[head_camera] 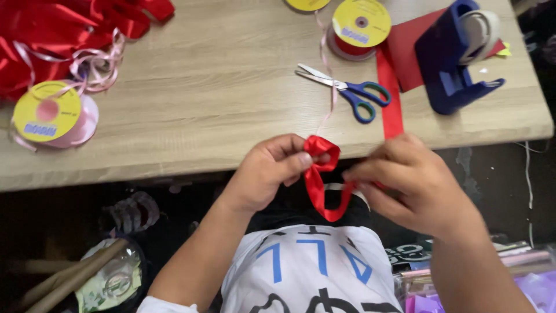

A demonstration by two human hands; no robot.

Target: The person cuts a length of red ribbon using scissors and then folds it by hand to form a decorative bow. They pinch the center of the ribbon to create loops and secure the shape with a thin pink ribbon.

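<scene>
Both hands — left hand (pixel 267 169), right hand (pixel 412 184) — on red ribbon loop (pixel 322 174)

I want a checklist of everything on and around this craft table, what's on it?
Surface: light wooden table, worn front edge.
Job's things: red ribbon folded into loops, pinched between both hands just off the table's front edge.
Clutter: scissors with blue handles; blue tape dispenser; red ribbon spool with yellow label; pink ribbon spool; pile of red ribbon; red paper sheet.
Hands: left hand pinches the top loop; right hand holds the other end.
Cables: thin white cord hanging past the table's right side.
Surroundings: dark floor, cardboard tubes lower left, purple wrapping lower right.
</scene>
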